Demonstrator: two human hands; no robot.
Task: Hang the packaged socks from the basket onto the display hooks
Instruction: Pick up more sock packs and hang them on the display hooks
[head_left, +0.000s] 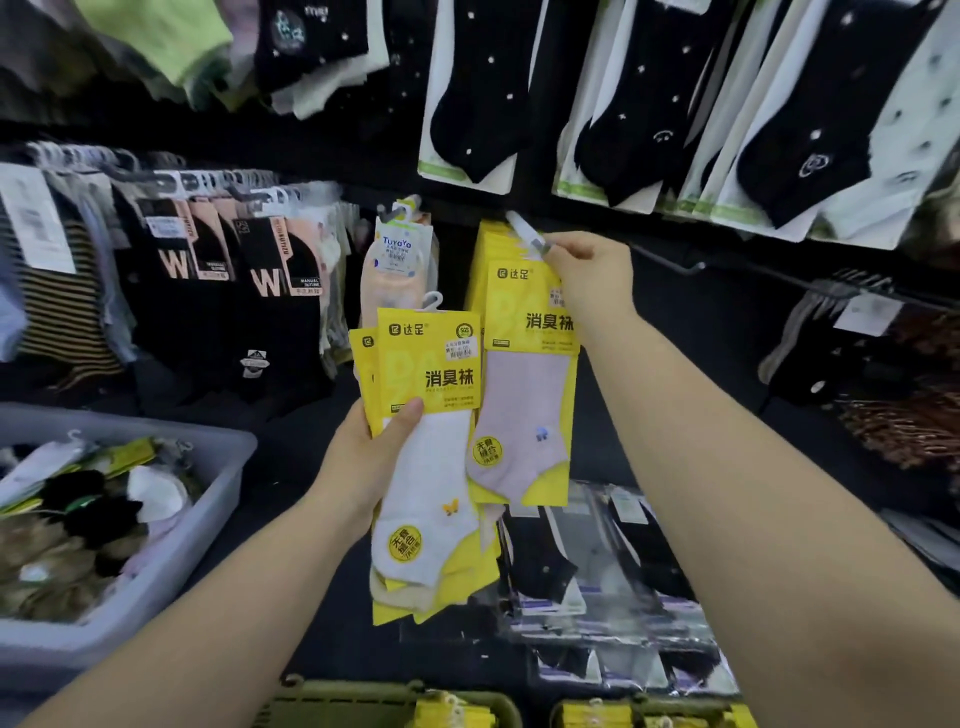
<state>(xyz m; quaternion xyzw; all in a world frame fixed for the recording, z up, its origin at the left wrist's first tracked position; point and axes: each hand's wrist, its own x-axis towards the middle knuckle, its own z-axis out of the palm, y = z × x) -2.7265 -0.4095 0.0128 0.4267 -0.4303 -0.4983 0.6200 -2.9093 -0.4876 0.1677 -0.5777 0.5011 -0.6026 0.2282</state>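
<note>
My left hand (371, 457) grips a stack of yellow-carded sock packs (428, 415), the front one a white sock with a butterfly mark. My right hand (587, 275) pinches the top of another yellow pack with a lilac sock (524, 395), holding its white hanger at the tip of a display hook (524, 231). More yellow packs hang behind it on that hook. Two green baskets (374, 699) with yellow packs sit at the bottom edge.
A grey bin (171, 561) full of loose socks stands at the left. Black "W" sock packs (218, 270) hang on hooks to the left, a pink TuYaYa pack (397, 265) in the middle. A bare hook (670, 265) juts out at the right. Black sock packs hang above and below.
</note>
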